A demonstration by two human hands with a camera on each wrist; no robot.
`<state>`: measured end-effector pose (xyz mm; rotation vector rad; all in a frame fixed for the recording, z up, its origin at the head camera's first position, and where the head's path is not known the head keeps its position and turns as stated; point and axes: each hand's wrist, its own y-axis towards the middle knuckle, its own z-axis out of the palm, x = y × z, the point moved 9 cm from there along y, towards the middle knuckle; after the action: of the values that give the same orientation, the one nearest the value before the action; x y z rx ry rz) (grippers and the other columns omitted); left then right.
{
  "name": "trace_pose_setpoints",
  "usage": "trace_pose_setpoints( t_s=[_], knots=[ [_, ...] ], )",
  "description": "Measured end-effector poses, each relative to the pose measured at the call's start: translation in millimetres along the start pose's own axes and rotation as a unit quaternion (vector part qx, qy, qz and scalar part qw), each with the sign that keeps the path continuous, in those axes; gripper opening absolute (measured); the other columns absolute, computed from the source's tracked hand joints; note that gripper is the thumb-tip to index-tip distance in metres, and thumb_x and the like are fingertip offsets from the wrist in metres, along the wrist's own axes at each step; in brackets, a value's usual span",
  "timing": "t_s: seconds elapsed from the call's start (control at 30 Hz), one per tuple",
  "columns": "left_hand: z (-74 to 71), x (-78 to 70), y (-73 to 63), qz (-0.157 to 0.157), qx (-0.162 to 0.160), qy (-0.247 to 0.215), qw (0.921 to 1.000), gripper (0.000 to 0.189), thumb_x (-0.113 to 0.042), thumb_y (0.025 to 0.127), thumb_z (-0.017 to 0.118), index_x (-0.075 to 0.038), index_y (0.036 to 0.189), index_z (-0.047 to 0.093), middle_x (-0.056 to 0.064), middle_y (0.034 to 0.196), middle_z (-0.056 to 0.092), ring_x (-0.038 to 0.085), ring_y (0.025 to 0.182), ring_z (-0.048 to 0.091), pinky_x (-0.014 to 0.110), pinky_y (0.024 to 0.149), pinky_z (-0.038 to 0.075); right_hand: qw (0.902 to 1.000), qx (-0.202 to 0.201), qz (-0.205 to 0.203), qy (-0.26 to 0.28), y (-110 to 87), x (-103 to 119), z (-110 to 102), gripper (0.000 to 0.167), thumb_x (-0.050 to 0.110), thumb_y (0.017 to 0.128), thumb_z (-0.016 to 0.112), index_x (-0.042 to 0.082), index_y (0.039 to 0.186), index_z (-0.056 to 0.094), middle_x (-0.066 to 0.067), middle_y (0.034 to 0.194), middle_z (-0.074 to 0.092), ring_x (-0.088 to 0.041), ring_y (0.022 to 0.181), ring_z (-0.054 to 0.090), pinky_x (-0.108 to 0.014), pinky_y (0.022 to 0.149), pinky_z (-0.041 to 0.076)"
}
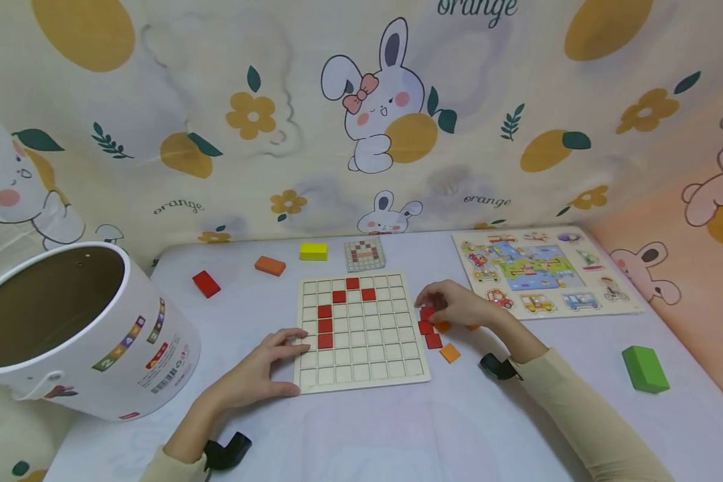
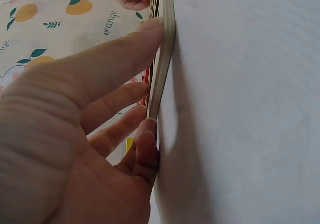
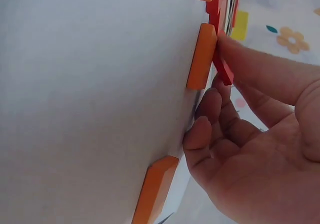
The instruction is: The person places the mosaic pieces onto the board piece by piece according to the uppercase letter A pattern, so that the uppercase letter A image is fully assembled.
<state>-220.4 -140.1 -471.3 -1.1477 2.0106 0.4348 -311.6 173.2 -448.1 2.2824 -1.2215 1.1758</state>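
A cream grid board (image 1: 376, 341) lies on the table, with several red square tiles (image 1: 325, 325) in its cells. My left hand (image 1: 253, 371) rests at the board's left edge, fingers spread and the thumb at the near corner; the left wrist view shows the thumb tip against the edge. Right of the board, my right hand (image 1: 458, 304) pinches a red tile (image 3: 224, 69) between thumb and finger, and the tile is tilted. Beneath and beside that hand lie loose red tiles (image 1: 434, 341) and orange tiles (image 1: 450, 353), some partly covered.
A small pattern card (image 1: 364, 254) lies behind the board. Yellow (image 1: 313, 252), orange (image 1: 270, 266) and red (image 1: 207, 284) blocks stand at the back left. A white bucket (image 1: 156, 335) is at left, a vehicle puzzle (image 1: 602, 304) at back right, and a green block (image 1: 646, 369) at right.
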Motion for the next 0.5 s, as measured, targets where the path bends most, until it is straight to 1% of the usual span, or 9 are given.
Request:
trace_pose_setpoints(
  t_s=[0.17, 0.23, 0.37, 0.5],
  knots=[
    [0.5, -1.4, 0.5, 0.006, -0.001, 0.004, 1.0000, 0.067, -0.031, 0.079, 0.085, -0.013, 0.139, 0.060, 0.004, 0.153, 0.038, 0.034, 0.140, 0.033, 0.060, 0.110, 0.033, 0.9999, -0.008, 0.001, -0.011, 1.7, 1.6, -4.0, 0.014, -0.005, 0.088, 0.068, 0.000, 0.101, 0.068, -0.006, 0.086, 0.061, -0.021, 0.080, 0.051, -0.028, 0.070, 0.045],
    [0.5, -1.0, 0.6, 0.003, -0.001, 0.002, 1.0000, 0.067, -0.030, 0.079, 0.085, -0.013, 0.138, 0.060, 0.004, 0.153, 0.039, 0.033, 0.140, 0.033, 0.060, 0.110, 0.033, 0.9999, -0.012, 0.000, -0.011, 5.2, 4.3, -6.3, 0.013, -0.005, 0.089, 0.066, 0.001, 0.100, 0.068, -0.005, 0.087, 0.061, -0.021, 0.079, 0.052, -0.028, 0.070, 0.046],
    [0.6, -0.3, 0.9, -0.002, 0.000, 0.002, 1.0000, 0.067, -0.029, 0.079, 0.085, -0.013, 0.138, 0.061, 0.003, 0.152, 0.039, 0.032, 0.140, 0.033, 0.059, 0.111, 0.033, 0.9997, -0.018, -0.017, -0.003, 19.4, 15.3, -6.9, 0.013, -0.004, 0.088, 0.065, 0.000, 0.101, 0.067, -0.007, 0.089, 0.063, -0.021, 0.076, 0.054, -0.029, 0.070, 0.048],
    [1.3, -0.1, 1.2, -0.004, 0.002, 0.001, 1.0000, 0.067, -0.030, 0.078, 0.085, -0.013, 0.138, 0.060, 0.002, 0.152, 0.038, 0.031, 0.140, 0.033, 0.058, 0.111, 0.033, 0.9993, -0.013, -0.035, 0.000, 38.4, 27.9, 0.1, 0.013, -0.005, 0.088, 0.066, -0.002, 0.101, 0.067, -0.008, 0.088, 0.063, -0.020, 0.077, 0.054, -0.030, 0.072, 0.048]
  ],
)
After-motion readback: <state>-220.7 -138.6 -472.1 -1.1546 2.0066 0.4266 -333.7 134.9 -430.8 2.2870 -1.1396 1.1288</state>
